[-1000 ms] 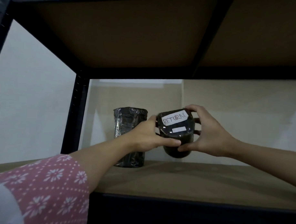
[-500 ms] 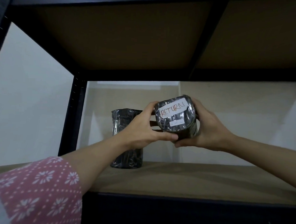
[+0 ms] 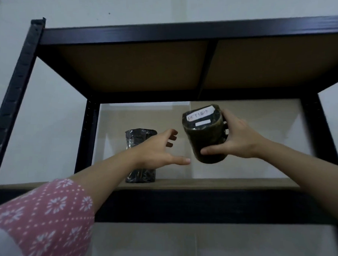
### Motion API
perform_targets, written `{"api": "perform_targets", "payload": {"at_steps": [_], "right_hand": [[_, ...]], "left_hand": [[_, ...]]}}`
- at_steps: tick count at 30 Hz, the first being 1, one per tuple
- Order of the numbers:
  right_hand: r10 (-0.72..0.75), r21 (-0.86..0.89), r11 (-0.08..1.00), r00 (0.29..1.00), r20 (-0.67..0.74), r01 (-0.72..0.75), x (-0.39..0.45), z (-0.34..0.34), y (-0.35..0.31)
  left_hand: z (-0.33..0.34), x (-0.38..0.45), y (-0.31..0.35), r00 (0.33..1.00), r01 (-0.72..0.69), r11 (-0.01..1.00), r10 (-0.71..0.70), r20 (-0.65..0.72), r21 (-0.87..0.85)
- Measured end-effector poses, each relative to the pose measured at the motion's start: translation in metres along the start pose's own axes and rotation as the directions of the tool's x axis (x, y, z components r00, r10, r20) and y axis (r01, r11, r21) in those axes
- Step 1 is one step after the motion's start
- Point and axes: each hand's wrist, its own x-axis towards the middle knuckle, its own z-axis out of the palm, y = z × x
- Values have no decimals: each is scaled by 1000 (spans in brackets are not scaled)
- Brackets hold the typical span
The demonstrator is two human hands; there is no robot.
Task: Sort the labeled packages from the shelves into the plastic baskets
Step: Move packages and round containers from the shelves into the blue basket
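Right hand (image 3: 238,139) grips the tilted labeled package (image 3: 204,133) above the shelf (image 3: 229,183); left hand (image 3: 155,152) hovers just left, fingers relaxed, holding nothing; second package (image 3: 140,155) stands far left

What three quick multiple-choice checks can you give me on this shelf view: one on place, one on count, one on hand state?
1. Where is the unlabeled-looking wrapped package?
A. standing on the shelf board
B. in a basket
C. on the floor

2. How many wrapped packages show?
A. one
B. two
C. four

3. What is the left hand doing?
A. gripping the labeled package
B. pressing on the shelf frame
C. open, holding nothing

Key: 1 A, it stands upright at the back left of the board. 2 B, that one plus the labeled package. 3 C, its fingers are spread apart from the package, which only the right hand grips.
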Motion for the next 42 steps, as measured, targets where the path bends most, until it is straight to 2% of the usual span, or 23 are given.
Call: {"api": "perform_targets", "payload": {"at_steps": [4,7,13,19,23,27,31,35,38,42], "right_hand": [[66,34,997,992,-104,-63,-44,-54,-2],[111,52,993,988,-111,-106,-90,-105,-1],[197,41,980,980,-40,-195,-206,-203,8],[369,17,929,929,5,-369,-335,-283,28],[467,-64,884,881,74,-463,-419,-322,41],[575,-119,818,810,115,-564,-495,-342,60],[652,-146,757,752,99,-637,-551,-345,93],[686,-161,724,724,71,-670,-587,-333,137],[707,-138,707,697,117,-693,-602,-322,177],[708,-137,706,683,179,-695,-611,-313,232]], "left_hand": [[19,-23,55,995,-60,998,62,-73,34],[46,-36,105,990,-100,990,109,-88,102],[123,-62,216,986,-168,976,166,23,139],[219,-96,312,971,-203,975,188,151,94],[276,-113,357,958,-208,976,189,217,69],[335,-128,385,945,-192,981,185,269,-2],[400,-136,405,934,-101,987,139,330,-129],[470,-131,422,895,-107,977,175,410,-185],[516,-114,432,862,-88,974,180,474,-210],[568,-81,434,849,-28,967,156,505,-252]]}}
